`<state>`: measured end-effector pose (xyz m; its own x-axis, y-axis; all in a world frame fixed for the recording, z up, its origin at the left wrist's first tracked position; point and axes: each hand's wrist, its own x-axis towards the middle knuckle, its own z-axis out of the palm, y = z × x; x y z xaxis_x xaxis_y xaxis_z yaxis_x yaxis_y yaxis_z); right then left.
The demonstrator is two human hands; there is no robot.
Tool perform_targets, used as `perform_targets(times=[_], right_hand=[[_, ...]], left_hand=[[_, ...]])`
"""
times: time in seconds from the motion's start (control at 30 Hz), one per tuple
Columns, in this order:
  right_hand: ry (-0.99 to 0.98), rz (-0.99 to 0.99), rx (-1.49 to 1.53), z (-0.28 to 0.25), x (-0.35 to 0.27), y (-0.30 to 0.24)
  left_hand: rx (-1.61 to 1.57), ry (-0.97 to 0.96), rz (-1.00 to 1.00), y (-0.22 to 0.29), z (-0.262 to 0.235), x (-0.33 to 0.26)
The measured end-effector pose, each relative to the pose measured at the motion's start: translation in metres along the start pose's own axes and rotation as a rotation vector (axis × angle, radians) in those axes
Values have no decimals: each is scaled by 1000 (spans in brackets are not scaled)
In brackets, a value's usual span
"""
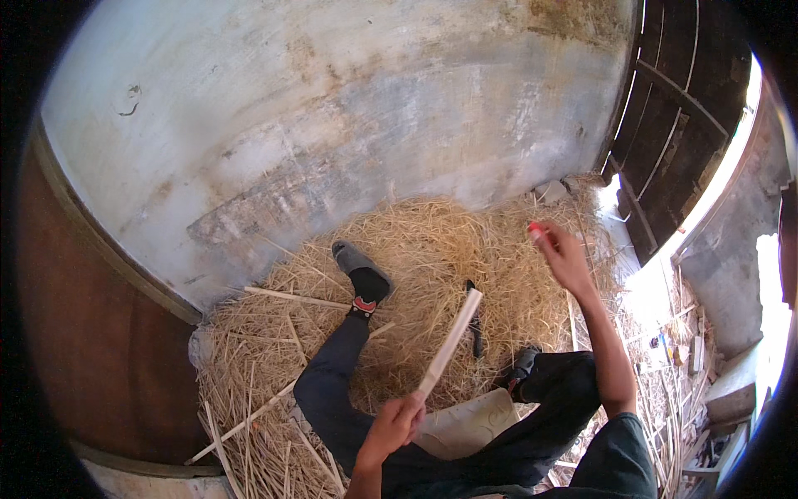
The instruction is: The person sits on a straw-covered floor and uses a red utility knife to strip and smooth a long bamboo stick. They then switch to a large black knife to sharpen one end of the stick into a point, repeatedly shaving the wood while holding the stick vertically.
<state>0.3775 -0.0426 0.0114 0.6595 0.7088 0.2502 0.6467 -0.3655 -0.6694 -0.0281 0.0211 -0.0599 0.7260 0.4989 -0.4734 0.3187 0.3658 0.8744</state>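
Closed around the lower end of a pale, flat wooden strip [450, 343] is my left hand [392, 430], low in the middle. The strip slants up and to the right over the straw. My right hand [567, 259] is stretched out to the right, with a small red thing [534, 226] pinched at its fingertips; its kind I cannot make out. Partly behind the strip, a long narrow black object [476, 333] lies on the straw. A cream-coloured sheet or board [472, 422] lies between my legs, just right of my left hand.
Straw and shavings [416, 241] cover the floor, with several loose strips [249, 428] at the left. A stained wall [332, 108] rises ahead. Brown boarding [108, 333] stands at left, a dark plank door [677, 108] at right. My shod feet [362, 270] rest on the straw.
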Motion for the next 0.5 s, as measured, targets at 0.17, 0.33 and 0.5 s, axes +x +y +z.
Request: perform_targets(times=[0.17, 0.33, 0.5], right_hand=[[-499, -78, 576, 28, -37, -44], [-507, 99, 832, 40, -51, -53], [-429, 97, 825, 40, -52, -56]], left_hand=[[-239, -121, -31, 9, -6, 26], [-394, -396, -59, -2, -5, 51], [-408, -353, -6, -3, 6, 51]])
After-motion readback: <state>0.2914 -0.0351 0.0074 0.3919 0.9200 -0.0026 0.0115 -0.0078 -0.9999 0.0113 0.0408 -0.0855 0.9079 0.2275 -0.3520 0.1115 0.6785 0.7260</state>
